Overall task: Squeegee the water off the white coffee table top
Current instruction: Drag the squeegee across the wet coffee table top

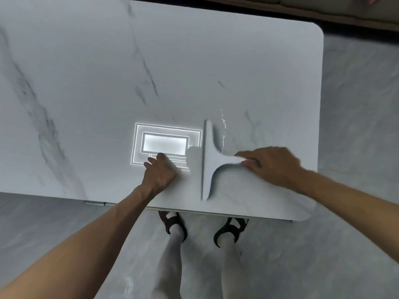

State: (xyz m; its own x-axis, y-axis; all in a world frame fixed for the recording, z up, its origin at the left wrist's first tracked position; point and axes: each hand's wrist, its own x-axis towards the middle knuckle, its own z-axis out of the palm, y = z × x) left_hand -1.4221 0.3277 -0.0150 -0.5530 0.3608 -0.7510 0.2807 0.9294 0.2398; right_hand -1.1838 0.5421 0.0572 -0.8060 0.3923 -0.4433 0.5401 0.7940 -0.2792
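Note:
A white T-shaped squeegee (pixel 208 160) lies on the white marble-veined coffee table top (pixel 151 72), its long blade running near to far. My right hand (pixel 272 165) grips its short handle from the right. A thin line of water droplets (pixel 223 126) glints just right of the blade's far end. My left hand (pixel 159 171) rests on the table left of the blade, fingers curled down against the surface, holding nothing that I can see.
A ceiling light's bright reflection (pixel 165 144) shines on the top by my left hand. The table's near edge (pixel 216 212) is just above my sandalled feet (pixel 172 225). Grey floor surrounds the table, and a rounded corner (pixel 317 29) lies at far right.

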